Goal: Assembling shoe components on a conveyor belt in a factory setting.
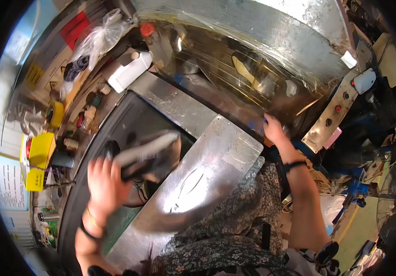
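Observation:
My left hand (108, 186) is closed round one end of a shoe (149, 152), which is smeared by motion. The shoe has a pale sole edge and a dark upper, and hangs over the black conveyor belt (129, 119). Below it, a dark rounded thing (137, 195) lies partly hidden on the belt. My right hand (276, 130) reaches to the near edge of a glowing machine opening. Its fingers are curled beside a small blue patch, and what they hold is hidden. Inside the opening, another shoe (246, 71) with a pale sole lies on wire bars (212, 55).
A shiny metal plate (207, 170) lies between me and the belt. A control panel (336, 110) with knobs stands right of the opening. Left of the belt are a white container (129, 71), a yellow box (40, 161) and a yellow tape roll (55, 114). Clear plastic film (294, 60) edges the metal hood.

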A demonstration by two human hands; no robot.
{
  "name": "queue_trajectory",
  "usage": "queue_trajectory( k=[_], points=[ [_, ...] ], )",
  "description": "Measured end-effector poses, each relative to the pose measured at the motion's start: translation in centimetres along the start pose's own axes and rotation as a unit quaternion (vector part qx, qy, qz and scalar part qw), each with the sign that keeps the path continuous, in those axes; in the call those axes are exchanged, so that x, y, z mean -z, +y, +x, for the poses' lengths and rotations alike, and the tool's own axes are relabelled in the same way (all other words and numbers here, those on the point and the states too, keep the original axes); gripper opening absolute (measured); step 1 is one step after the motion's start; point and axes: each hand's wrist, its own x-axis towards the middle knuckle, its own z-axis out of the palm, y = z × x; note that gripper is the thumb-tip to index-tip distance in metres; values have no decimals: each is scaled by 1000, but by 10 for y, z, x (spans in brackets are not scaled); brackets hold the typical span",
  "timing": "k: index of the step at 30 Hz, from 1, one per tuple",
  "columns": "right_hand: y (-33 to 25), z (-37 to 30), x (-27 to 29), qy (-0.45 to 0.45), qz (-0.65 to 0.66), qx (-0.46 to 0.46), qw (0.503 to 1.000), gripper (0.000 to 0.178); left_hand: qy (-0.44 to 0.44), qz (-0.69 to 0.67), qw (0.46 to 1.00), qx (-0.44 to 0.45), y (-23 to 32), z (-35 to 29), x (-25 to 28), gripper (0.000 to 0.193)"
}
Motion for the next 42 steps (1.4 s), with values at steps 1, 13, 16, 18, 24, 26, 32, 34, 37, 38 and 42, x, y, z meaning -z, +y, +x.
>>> queue_trajectory(
  k=[1, 13, 16, 18, 24, 26, 32, 34, 37, 38, 42],
  points=[
    [11, 31, -31, -32, -41, -48, 997, 38, 1, -2, 1000, 22, 12, -26, 5, 48],
    [106, 221, -61, 95, -52, 3, 994, 56, 52, -353, 766, 535, 172, -240, -120, 76],
    [107, 190, -31, 67, -47, 20, 996, 55, 35, -336, 769, 542, 167, -251, -138, 83],
    [94, 156, -17, 42, -32, 34, 998, 54, 69, -446, 686, 571, 175, -246, -140, 82],
    [-60, 144, -2, 9, -12, 73, 997, 52, 14, -334, 782, 526, 163, -221, -119, 70],
    [-90, 147, -24, 6, 4, 73, 997, 57, 21, -347, 798, 492, 161, -225, -119, 73],
    [-128, 143, -24, -125, -73, -30, 989, 51, 11, -410, 758, 506, 147, -221, -97, 77],
    [-47, 109, 20, -129, -373, -19, 919, 42, -20, -476, 734, 483, 136, -201, -98, 76],
    [-47, -24, 39, -152, 126, 25, 980, 33, 7, -534, 666, 521, 117, -212, -83, 77],
    [-51, -70, 63, -142, 234, -54, 960, 31, -2, -608, 622, 493, 102, -216, -78, 73],
    [-79, -198, 155, -52, 119, -160, 979, 23, -13, -841, 356, 407, 97, -206, -47, 64]
  ],
)
